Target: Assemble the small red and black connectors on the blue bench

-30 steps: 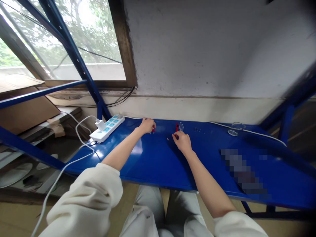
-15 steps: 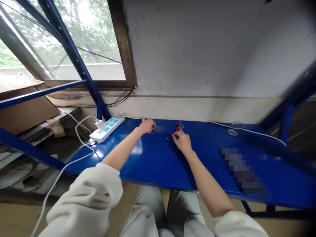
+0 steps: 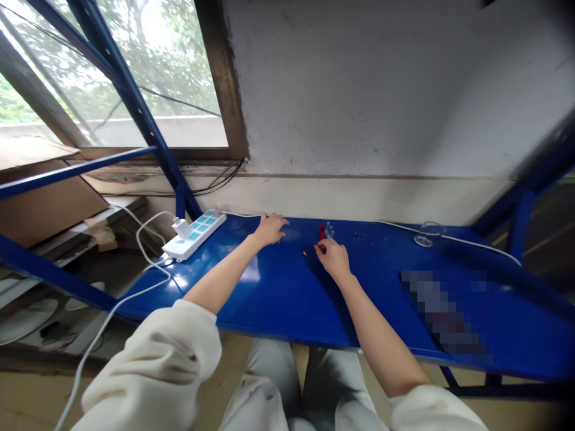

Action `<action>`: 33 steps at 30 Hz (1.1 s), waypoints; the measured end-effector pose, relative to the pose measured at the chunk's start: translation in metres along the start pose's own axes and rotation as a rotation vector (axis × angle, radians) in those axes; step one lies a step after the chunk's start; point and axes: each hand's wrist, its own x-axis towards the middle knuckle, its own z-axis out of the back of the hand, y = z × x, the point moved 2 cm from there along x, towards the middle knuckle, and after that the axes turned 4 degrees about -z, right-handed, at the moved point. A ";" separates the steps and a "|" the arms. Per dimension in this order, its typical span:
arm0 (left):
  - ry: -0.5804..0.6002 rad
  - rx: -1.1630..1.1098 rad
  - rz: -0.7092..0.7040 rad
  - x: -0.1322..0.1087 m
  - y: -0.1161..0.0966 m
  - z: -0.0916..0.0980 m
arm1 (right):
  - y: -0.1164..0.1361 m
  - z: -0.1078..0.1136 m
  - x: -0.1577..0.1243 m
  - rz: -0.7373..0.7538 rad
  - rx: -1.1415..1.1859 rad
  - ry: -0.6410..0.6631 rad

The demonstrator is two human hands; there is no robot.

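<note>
My left hand [image 3: 271,228] is over the back of the blue table, fingers apart and holding nothing. A small red and clear piece shows partly beneath its fingertips. To its right, my right hand [image 3: 333,256] is closed in a pinch; whatever its fingertips hold is too small to make out. Just behind that hand stands a small red piece [image 3: 321,231], beside several clear little tubes [image 3: 329,229]. A tiny pale bit [image 3: 305,253] lies on the tabletop left of my right fingertips.
On the blue table [image 3: 278,293], a white power strip [image 3: 193,236] with a plug lies at the left. Several tiny clear pieces [image 3: 358,236] lie right of the tubes. A clear round container [image 3: 423,240] and a blurred-out dark item [image 3: 442,311] are farther right.
My left hand has let go of the small red piece, its fingers spreading and lifting slightly. My right hand is almost in the same place.
</note>
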 end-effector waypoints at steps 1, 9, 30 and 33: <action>-0.065 -0.014 -0.024 0.000 -0.007 0.003 | 0.000 0.001 0.000 -0.023 -0.018 0.016; -0.169 -0.159 -0.143 0.000 -0.069 -0.017 | -0.004 0.007 -0.002 -0.200 -0.219 0.099; -0.267 -0.170 0.086 0.026 -0.096 -0.061 | -0.010 -0.011 -0.006 -0.288 -0.289 0.291; -0.332 -0.299 0.138 0.018 -0.090 -0.055 | -0.011 -0.013 -0.006 -0.288 -0.293 0.293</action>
